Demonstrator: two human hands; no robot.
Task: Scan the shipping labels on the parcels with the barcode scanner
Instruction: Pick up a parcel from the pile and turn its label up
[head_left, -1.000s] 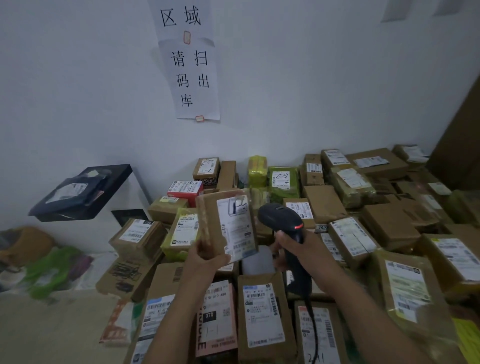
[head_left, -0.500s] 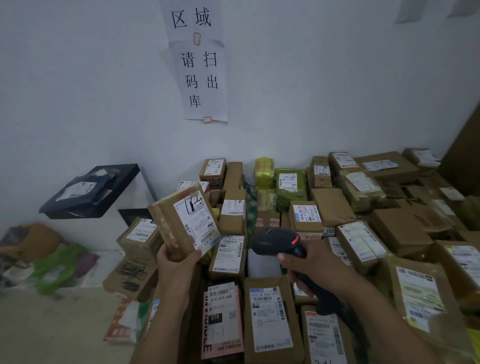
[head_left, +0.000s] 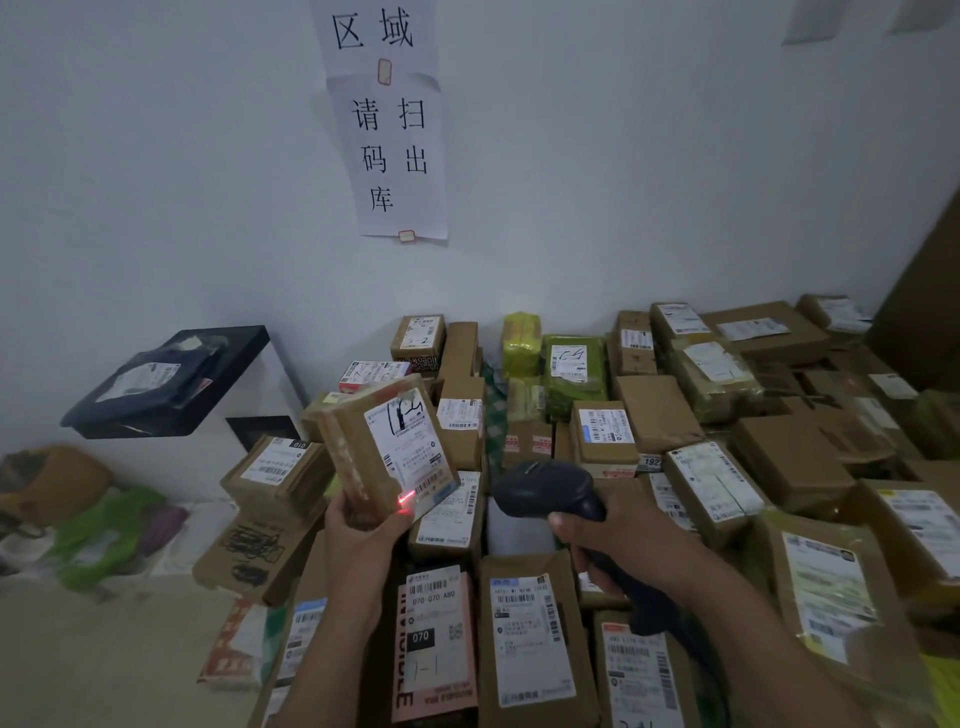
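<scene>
Mid-scan: my left hand grips a small brown cardboard parcel, right hand clutches the black handheld scanner; I'd nudge the red beam onto its barcode.

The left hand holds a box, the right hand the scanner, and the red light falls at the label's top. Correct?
No: the head view shows the red light at the bottom of the label. The left hand holds the box, the right hand the scanner.

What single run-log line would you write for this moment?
left hand holds parcel | right hand grips scanner | red light at lower corner of label
</scene>
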